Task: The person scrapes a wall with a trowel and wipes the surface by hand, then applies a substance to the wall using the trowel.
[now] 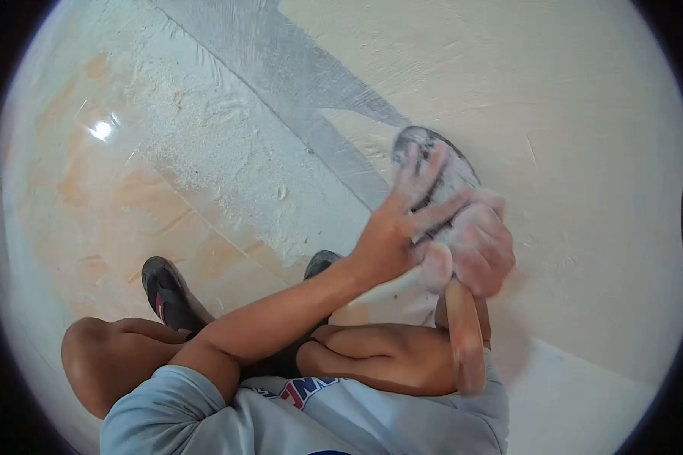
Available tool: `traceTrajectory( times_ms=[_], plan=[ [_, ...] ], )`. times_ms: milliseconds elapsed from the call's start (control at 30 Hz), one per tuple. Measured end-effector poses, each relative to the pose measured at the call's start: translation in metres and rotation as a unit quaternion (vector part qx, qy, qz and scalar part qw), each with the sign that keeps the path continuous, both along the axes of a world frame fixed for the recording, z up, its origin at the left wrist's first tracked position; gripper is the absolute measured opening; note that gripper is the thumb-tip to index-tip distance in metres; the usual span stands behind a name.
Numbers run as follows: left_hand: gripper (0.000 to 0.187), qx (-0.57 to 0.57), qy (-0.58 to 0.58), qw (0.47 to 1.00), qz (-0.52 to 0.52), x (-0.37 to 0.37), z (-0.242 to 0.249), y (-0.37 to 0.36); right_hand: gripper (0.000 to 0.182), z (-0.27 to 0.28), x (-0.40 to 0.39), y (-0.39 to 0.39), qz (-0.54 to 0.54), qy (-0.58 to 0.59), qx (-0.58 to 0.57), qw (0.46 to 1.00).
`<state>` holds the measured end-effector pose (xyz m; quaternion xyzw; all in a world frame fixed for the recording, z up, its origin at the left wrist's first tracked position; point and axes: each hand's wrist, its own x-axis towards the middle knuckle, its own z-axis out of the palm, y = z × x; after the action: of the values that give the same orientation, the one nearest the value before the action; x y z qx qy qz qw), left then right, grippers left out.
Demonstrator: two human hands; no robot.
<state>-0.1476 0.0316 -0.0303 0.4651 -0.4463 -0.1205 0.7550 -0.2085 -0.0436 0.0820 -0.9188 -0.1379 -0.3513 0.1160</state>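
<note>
Down to the left of both hands, a dark shoe stands on the shiny orange floor. Up from the shoe, white dust lies in a wide strip on that floor. A grey band runs slanting from the top down toward the hands, between the dusty floor and the white wall.

Next comes the left hand. Its arm reaches across the bent knee. The fingers are spread wide and pressed flat on a round sanding pad. The pad is dark at the rim and covered in white dust. It lies against the wall, just right of the grey band, under both hands.

Just to the right, and touching the left hand, is the right hand. It is white with dust. Its fingers are curled down over the lower right part of the pad, beside the left fingers. How tightly it holds the pad cannot be told, because the fingers hide that part.

Below the hands are the knees and a light blue shirt with red and blue letters. A second shoe peeks out just under the left wrist.
</note>
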Motion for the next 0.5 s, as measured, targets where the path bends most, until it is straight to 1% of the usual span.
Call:
traceTrajectory(
  times_ms=[67, 133, 200, 267, 300, 400, 433, 500],
  plan=[
    [0.073, 0.015, 0.013, 1.0, 0.013, 0.001, -0.002, 0.0, 0.028, 0.0, 0.002, 0.005, -0.009, 0.004, 0.008, 1.0],
    [0.074, -0.021, -0.012, 1.0, -0.013, 0.001, -0.005, 0.002, 0.029, 0.01, 0.0, 0.019, -0.038, 0.037, -0.019, 0.998],
    [0.074, -0.013, -0.004, 1.0, -0.02, 0.001, -0.004, 0.003, 0.029, 0.003, -0.002, 0.016, -0.046, 0.024, -0.036, 0.998],
    [0.072, -0.03, 0.004, 0.999, -0.033, 0.004, -0.008, 0.002, 0.031, -0.003, 0.005, 0.017, -0.035, -0.019, -0.045, 0.998],
    [0.071, -0.027, -0.003, 0.999, -0.031, 0.005, -0.011, 0.003, 0.032, 0.002, 0.004, 0.021, -0.039, 0.016, -0.043, 0.998],
    [0.072, -0.037, -0.003, 0.999, -0.021, 0.002, -0.003, 0.001, 0.032, 0.011, -0.006, 0.019, -0.058, 0.044, -0.049, 0.996],
    [0.07, -0.021, -0.018, 1.0, -0.005, 0.007, -0.003, 0.002, 0.031, 0.008, -0.007, 0.011, -0.059, 0.058, -0.03, 0.996],
    [0.065, 0.027, 0.009, 1.0, 0.008, 0.01, -0.006, 0.0, 0.031, -0.009, 0.012, -0.001, -0.015, -0.029, -0.008, 0.999]
  ],
)
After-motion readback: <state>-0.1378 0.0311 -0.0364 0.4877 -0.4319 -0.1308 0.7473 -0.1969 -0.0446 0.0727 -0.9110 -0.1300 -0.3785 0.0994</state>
